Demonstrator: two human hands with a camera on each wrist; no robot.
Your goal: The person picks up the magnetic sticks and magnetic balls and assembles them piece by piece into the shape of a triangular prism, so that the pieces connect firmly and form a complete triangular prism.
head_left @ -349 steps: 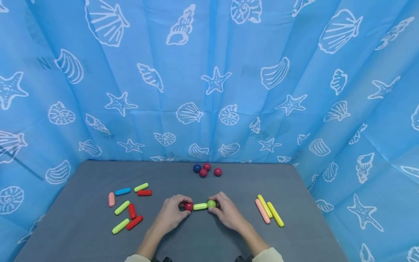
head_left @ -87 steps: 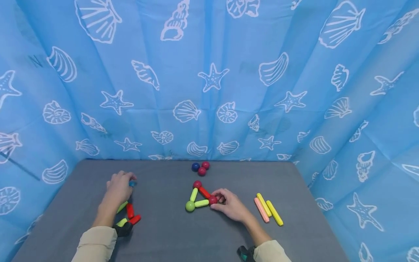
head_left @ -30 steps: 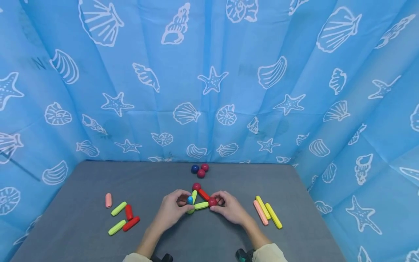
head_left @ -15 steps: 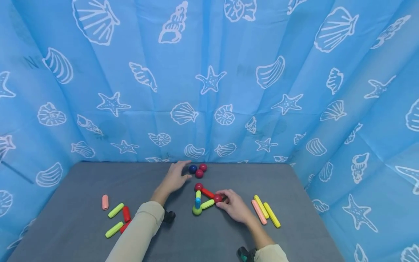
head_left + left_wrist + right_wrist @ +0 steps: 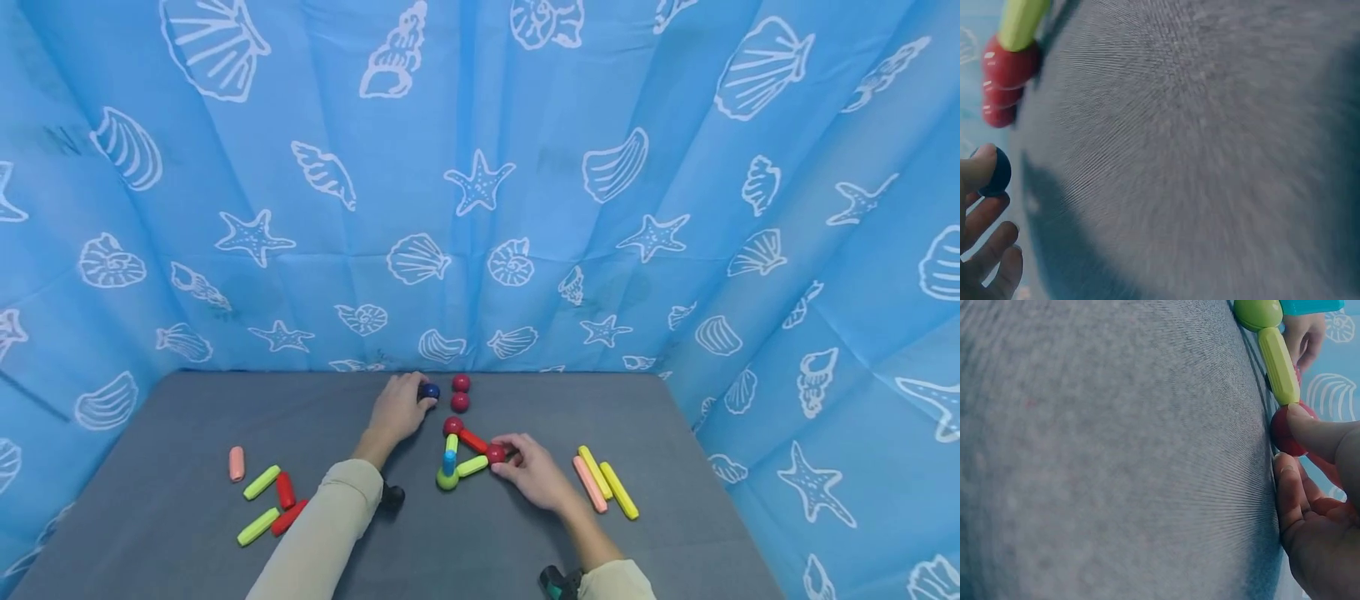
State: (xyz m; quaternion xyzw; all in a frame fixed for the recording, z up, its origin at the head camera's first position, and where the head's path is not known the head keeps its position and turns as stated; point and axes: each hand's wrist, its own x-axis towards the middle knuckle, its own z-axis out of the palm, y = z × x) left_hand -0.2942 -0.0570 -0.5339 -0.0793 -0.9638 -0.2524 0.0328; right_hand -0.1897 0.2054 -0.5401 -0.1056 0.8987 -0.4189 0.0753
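My left hand [image 5: 397, 408] pinches a dark blue ball [image 5: 430, 392] at the back of the table; the left wrist view shows thumb and fingertips on this ball [image 5: 999, 172]. With thumb and fingers, my right hand [image 5: 534, 475] holds the red ball [image 5: 496, 453] at the right corner of a triangle of balls and sticks. Its other corners are a red ball [image 5: 453, 426] and a green ball [image 5: 447, 479]. A red stick [image 5: 473, 440] and two lime sticks [image 5: 472, 466] join them. From the green ball a blue stick [image 5: 449, 462] stands up.
Two loose red balls [image 5: 461, 392] lie behind the triangle. At the left are a pink stick [image 5: 237, 464], lime sticks [image 5: 261, 482] and red sticks [image 5: 286, 490], partly near the left sleeve. Longer yellow sticks [image 5: 618, 491] and a pink one [image 5: 589, 484] lie right. A blue curtain [image 5: 480, 208] hangs behind.
The blue stick, brought from the left pile, now stands on the green ball. My left hand let it go, moved to the back and took the blue ball, shifting it left from the red ones.
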